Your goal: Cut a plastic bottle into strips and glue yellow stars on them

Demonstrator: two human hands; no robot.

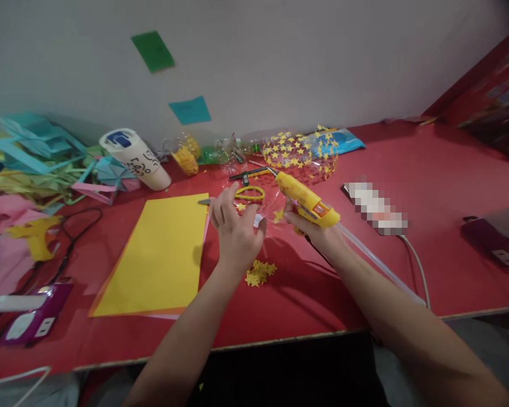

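A: State the type of premises.

B: A craft workspace, arranged on a red tabletop (462, 183) against a plain wall (288, 56).

A: Evidence?

B: A yellow glue gun (303, 195) at the centre, a second glue gun (38, 237) at the left, scissors (249, 197), a stack of yellow sheets (156, 254) and a pile of yellow stars (259, 273).

A: Worked pieces observed?

B: Folded coloured paper (42, 138), heaped at the left; clear plastic dotted with stars (294, 151), towards the back.

A: Home, classroom or commercial workshop?

B: Cannot be determined. Noted: green (153, 51) and blue paper pieces (190, 110) on the wall.
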